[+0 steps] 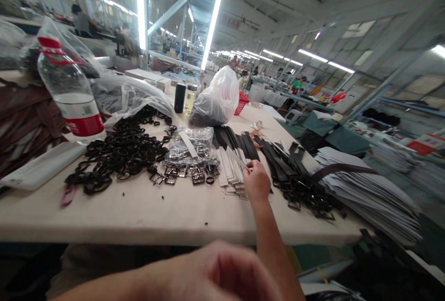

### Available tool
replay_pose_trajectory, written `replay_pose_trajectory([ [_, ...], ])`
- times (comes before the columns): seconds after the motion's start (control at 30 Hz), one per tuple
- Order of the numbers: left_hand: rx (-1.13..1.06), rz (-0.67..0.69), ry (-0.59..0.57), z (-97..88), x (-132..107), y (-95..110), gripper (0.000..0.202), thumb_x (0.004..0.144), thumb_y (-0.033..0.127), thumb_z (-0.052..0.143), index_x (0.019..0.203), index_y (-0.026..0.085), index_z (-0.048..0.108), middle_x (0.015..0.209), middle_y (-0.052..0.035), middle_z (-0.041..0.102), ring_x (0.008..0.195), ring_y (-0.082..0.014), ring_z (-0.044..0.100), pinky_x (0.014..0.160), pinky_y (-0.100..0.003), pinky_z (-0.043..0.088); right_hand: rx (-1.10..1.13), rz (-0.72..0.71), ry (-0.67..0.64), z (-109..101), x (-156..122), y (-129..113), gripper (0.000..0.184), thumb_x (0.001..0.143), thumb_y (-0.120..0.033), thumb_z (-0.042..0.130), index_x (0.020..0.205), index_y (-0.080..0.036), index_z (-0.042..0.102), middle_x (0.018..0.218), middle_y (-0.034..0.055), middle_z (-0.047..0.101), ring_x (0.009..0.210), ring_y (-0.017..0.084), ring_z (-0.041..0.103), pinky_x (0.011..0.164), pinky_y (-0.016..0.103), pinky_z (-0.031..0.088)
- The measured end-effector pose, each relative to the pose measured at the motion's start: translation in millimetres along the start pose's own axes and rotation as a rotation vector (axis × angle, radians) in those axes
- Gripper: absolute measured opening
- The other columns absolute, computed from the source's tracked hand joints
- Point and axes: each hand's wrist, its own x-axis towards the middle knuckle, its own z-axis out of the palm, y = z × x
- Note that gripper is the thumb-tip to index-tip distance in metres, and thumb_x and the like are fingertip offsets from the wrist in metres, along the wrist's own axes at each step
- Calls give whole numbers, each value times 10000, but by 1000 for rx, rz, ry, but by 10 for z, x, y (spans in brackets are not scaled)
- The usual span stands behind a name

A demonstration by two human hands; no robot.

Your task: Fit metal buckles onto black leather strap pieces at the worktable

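Note:
My right hand [256, 181] reaches over the table, its fingers closed on the near end of a thin white strip [237, 158]. Under and beside it lies a fanned row of white strips [225, 170], with black strap pieces [243, 145] behind. Low in the foreground, my left hand [222, 271] is blurred and curled, its fingertips cut off by the frame edge. Left of the strips are metal buckles [199, 176] beside a clear plastic bag of buckles [196, 145]. A heap of black loops [125, 152] spreads farther left.
A large bottle with a red cap [71, 92] stands at left. Behind are a dark flask [180, 98], a glass jar [190, 98] and a white plastic bag [219, 97]. More black straps with buckles [302, 185] and stacked sheets [368, 194] lie right. The table's front edge [167, 236] crosses below.

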Motion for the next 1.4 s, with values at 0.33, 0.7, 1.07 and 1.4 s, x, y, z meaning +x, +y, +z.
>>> replay_pose_trajectory([
  [0.33,-389,115,496,-913,1090,-136,383,890,480,611,1085,152,642,1184,-134,660,983,-192,648,834,-287,497,311,-434,444,-369,-1418,424,136,903,-154,569,1012,-225,608,1025,85,672,954,221,644,878,382,508],
  [0.7,-380,280,769,-1240,819,520,197,939,200,553,808,105,664,671,-33,694,524,-94,637,483,-179,505,449,-666,378,-679,-1848,724,241,851,-92,632,1071,-190,645,1099,86,645,1061,247,631,932,451,538],
  [1.07,-166,377,959,-1389,-224,417,180,863,153,599,918,75,753,706,-55,719,544,-91,640,505,-158,538,153,-401,270,-601,-1466,834,320,871,-83,403,1059,-172,646,1202,131,632,1121,311,601,1044,569,405],
  [1.4,-363,205,805,-643,-147,-357,315,904,297,621,1133,96,702,908,-113,750,779,-170,706,680,-252,590,502,-498,63,-451,-1634,-85,356,933,-309,555,1267,-185,554,1317,135,596,1225,283,547,1099,516,354],
])
